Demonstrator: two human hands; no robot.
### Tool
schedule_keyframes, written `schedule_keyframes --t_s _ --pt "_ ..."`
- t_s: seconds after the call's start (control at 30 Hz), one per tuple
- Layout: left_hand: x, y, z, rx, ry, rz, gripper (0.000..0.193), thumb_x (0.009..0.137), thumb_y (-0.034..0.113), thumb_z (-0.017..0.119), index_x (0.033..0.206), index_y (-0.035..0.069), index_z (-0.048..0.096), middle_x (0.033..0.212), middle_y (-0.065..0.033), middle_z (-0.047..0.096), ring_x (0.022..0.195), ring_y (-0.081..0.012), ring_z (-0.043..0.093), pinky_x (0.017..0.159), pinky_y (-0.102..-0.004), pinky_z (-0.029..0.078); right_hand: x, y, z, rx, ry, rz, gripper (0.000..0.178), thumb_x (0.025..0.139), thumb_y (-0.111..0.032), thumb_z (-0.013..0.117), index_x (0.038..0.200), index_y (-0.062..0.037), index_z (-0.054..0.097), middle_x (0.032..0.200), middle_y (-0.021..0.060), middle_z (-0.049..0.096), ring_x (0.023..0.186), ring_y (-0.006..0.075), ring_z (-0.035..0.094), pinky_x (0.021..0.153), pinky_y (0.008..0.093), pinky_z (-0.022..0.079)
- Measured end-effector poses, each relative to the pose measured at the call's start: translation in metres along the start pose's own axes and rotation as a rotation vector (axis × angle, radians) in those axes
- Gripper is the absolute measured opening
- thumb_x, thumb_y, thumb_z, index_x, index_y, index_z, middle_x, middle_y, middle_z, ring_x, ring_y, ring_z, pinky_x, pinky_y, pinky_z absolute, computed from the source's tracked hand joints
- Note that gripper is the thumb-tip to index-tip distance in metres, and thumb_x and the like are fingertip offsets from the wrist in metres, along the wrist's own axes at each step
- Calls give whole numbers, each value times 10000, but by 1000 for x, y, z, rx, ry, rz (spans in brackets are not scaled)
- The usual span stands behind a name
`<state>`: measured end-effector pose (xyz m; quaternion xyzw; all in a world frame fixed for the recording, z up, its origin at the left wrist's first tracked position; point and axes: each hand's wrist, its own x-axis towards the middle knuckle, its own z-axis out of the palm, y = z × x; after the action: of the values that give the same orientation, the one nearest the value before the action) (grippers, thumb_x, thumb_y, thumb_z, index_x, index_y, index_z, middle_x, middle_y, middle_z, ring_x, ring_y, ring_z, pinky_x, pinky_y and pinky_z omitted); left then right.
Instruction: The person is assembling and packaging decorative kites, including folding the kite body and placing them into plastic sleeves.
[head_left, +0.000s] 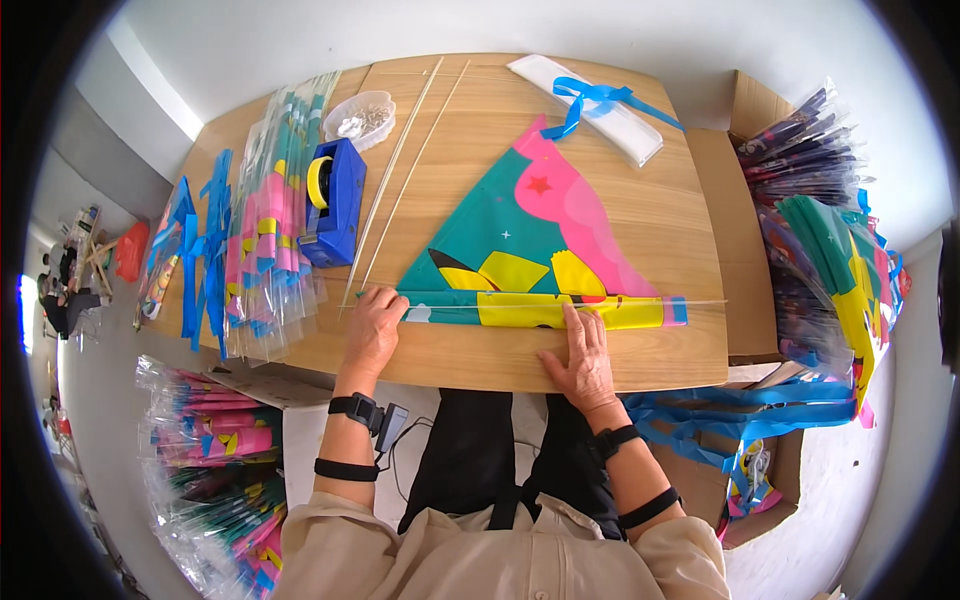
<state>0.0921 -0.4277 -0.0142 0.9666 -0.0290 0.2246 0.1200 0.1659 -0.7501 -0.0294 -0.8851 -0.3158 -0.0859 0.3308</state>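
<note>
A triangular printed kite (490, 225), green and pink with yellow shapes, lies on the wooden table in front of me. Its near edge is folded or rolled into a narrow band, and a thin pale rod (705, 302) runs along that band, sticking out at the right. My left hand (374, 325) is closed at the band's left end, fingertips pressed down on it. Over the band, right of its middle, my right hand (582, 358) rests with fingers stretched out and thumb apart. What lies beneath the fingers is hidden.
Left of the kite are two long thin rods (412, 155), a blue tape dispenser (345, 205), a clear dish (376, 108) of small parts and bagged kites (270, 235). A white packet (605, 115) with blue ribbon lies far right. Boxes (745, 230) flank the table.
</note>
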Motion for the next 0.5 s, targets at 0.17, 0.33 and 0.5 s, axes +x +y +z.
schedule_keyframes --t_s 0.17,0.33,0.5 --pt "-2 -4 2 -14 -10 14 149 745 -17 541 864 25 623 865 -109 578 884 -301 564 758 -410 464 2 -3 1 -80 -7 -48 701 766 -216 718 1367 2 427 1126 175 486 1086 382 457 1011 485 368" --pt "2 1 0 -10 -11 7 131 744 -23 537 845 20 609 854 -112 570 881 -311 562 754 -410 465 2 -4 0 -155 -33 -32 641 787 -255 693 1331 4 472 1094 165 469 1062 364 451 982 464 383" --pt "5 3 -6 -2 -53 -11 183 724 -61 537 866 19 620 869 -123 587 892 -329 574 746 -410 484 3 -6 2 -175 -52 -3 619 797 -270 682 1319 2 491 1135 168 466 1104 365 439 994 476 368"
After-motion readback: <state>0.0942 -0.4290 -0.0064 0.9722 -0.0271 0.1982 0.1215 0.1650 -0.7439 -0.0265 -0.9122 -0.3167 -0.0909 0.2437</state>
